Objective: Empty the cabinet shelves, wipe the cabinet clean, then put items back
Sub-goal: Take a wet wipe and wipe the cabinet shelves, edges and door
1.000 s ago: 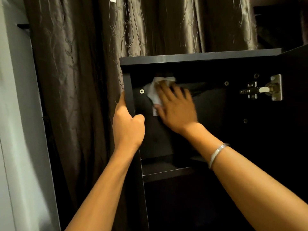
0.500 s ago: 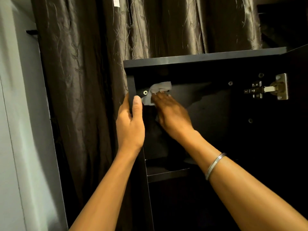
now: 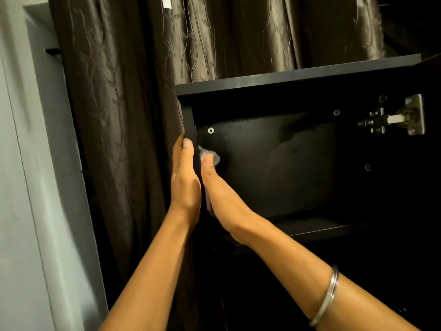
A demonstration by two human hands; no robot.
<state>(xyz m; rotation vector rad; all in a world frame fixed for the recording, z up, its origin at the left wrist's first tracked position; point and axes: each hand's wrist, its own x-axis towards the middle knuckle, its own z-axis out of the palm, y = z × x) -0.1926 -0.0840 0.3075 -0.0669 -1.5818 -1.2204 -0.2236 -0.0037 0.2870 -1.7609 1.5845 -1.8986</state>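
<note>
The black cabinet (image 3: 298,77) stands open, and its upper compartment holds nothing. My left hand (image 3: 185,182) grips the front edge of the left side panel, thumb on the front face. Just inside, my right hand (image 3: 222,194) lies flat against the inner left wall and presses a white cloth (image 3: 213,156) onto it. The cloth peeks out above the thumb and below the palm; the fingers are hidden edge-on. A silver bangle sits on my right forearm.
A shelf board (image 3: 310,229) closes the compartment below. A metal door hinge (image 3: 393,118) sits on the right inner wall, with the open door beyond it. A dark brown curtain (image 3: 119,115) hangs behind and left; a pale wall (image 3: 23,163) is far left.
My right hand slid the cloth from the back panel's upper left corner onto the inner left wall and lower down. My left hand kept its grip on the panel edge.
</note>
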